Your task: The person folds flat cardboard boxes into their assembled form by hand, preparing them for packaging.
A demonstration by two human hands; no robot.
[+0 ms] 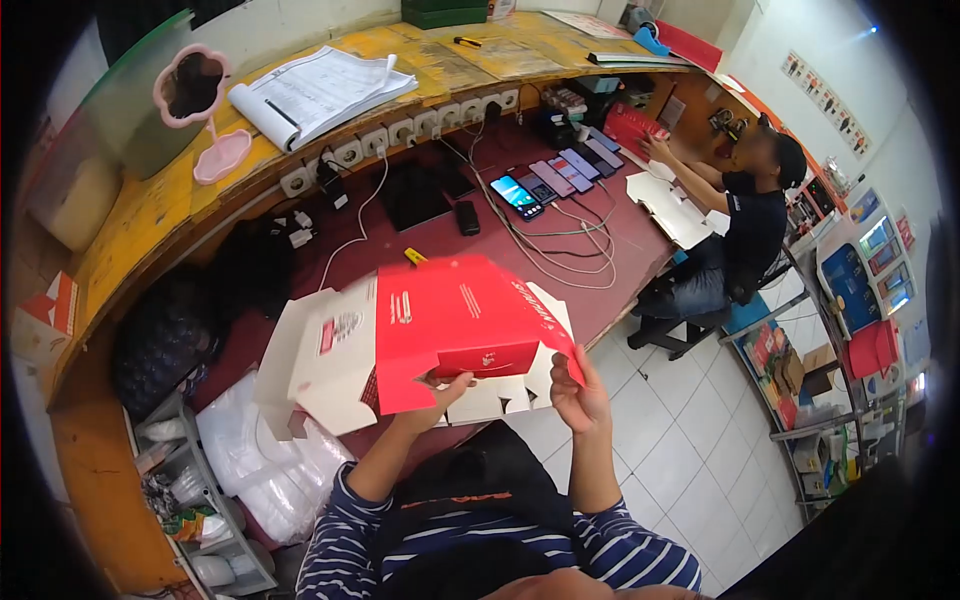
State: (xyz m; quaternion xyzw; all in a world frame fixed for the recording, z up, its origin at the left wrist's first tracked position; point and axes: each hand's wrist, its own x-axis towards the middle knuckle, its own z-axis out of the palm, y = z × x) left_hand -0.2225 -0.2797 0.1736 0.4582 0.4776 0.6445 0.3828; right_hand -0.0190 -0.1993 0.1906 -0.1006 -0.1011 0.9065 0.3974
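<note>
A partly folded cardboard box (pixel 450 310), red with white printing and pale panels, is held up in front of my body. My left hand (pixel 432 405) is closed on its near edge, with the thumb on the red flap and some fingers hidden beneath. On the other side, my right hand (pixel 582 396) pinches a red flap at the box's right corner. Below the box lies another pale cardboard piece with cut-outs (pixel 500 397), partly covered. A yellow cutter (pixel 415 257) rests on the table just beyond the box.
Several phones (pixel 517 197) and tangled cables (pixel 560 265) lie on the dark red table (pixel 400 240). Sockets (pixel 375 140) line the shelf, which bears papers (pixel 315 95) and a pink mirror (pixel 190 85). A co-worker (pixel 755 215) sits right, handling a red box (pixel 632 130). Plastic bags (pixel 265 460) lie left.
</note>
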